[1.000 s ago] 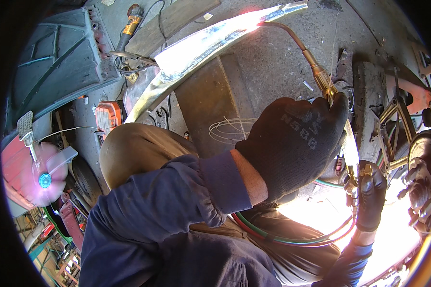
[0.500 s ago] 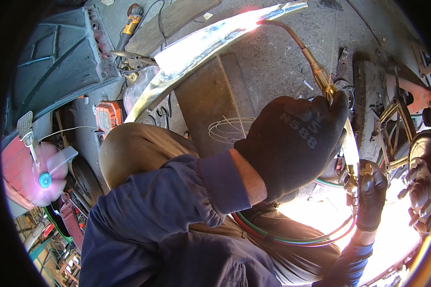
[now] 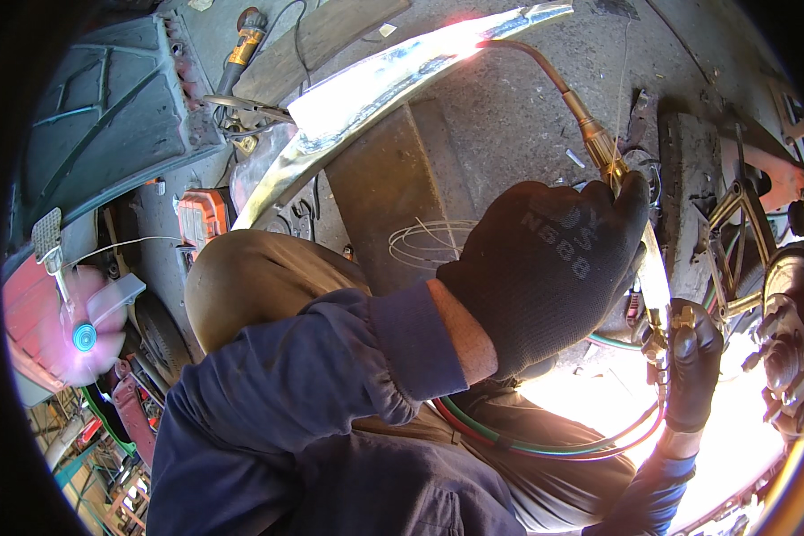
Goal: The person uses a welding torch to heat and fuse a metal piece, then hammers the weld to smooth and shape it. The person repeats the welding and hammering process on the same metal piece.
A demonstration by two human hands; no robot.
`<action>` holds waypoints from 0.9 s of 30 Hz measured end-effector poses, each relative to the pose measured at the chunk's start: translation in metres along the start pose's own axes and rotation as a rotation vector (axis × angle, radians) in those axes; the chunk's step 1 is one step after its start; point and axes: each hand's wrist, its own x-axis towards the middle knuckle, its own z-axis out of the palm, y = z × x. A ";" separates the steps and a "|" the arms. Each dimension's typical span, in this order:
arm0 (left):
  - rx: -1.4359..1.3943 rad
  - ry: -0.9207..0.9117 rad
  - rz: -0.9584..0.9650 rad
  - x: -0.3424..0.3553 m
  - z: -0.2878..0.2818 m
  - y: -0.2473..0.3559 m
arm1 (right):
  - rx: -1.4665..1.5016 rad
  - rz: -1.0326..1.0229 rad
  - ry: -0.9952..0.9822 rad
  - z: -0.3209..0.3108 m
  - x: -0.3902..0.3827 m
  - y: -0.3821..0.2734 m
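My left hand (image 3: 549,268), in a dark glove, grips the gas torch (image 3: 603,143), whose bent copper tip reaches a red-glowing spot on a long curved bright metal piece (image 3: 366,89). Lower right, my gloved right hand (image 3: 692,366) is closed at the brass valve fittings (image 3: 661,341) on the torch's lower end. Red and green hoses (image 3: 545,449) loop from there over my leg. A coil of thin wire (image 3: 420,237) lies left of my left hand on a dark metal plate (image 3: 375,165).
An angle grinder (image 3: 239,54) and a board (image 3: 348,27) lie at the top. A teal panel (image 3: 112,116), an orange box (image 3: 201,214) and a pink fan (image 3: 80,322) are on the left. A stand of metal bars (image 3: 724,241) and other metal parts (image 3: 791,348) stand right.
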 end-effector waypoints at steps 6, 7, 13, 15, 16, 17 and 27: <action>0.023 -0.056 -0.059 -0.002 0.002 0.003 | 0.008 0.009 0.006 0.002 -0.001 -0.002; 0.021 -0.062 -0.062 -0.002 0.002 0.002 | 0.022 0.013 0.004 0.002 -0.001 -0.003; 0.020 -0.085 -0.076 -0.002 0.002 0.004 | 0.005 -0.007 -0.009 0.002 0.001 -0.003; 0.023 -0.093 -0.080 -0.002 0.002 0.004 | -0.007 -0.012 -0.006 0.002 0.001 -0.003; 0.023 -0.097 -0.083 -0.003 0.001 0.004 | -0.009 -0.013 -0.006 0.002 0.001 -0.003; 0.021 -0.104 -0.086 -0.003 0.001 0.004 | -0.009 -0.016 0.002 0.003 0.001 -0.003; -0.021 -0.053 -0.081 -0.005 0.003 0.004 | -0.023 -0.012 0.005 0.002 -0.001 -0.003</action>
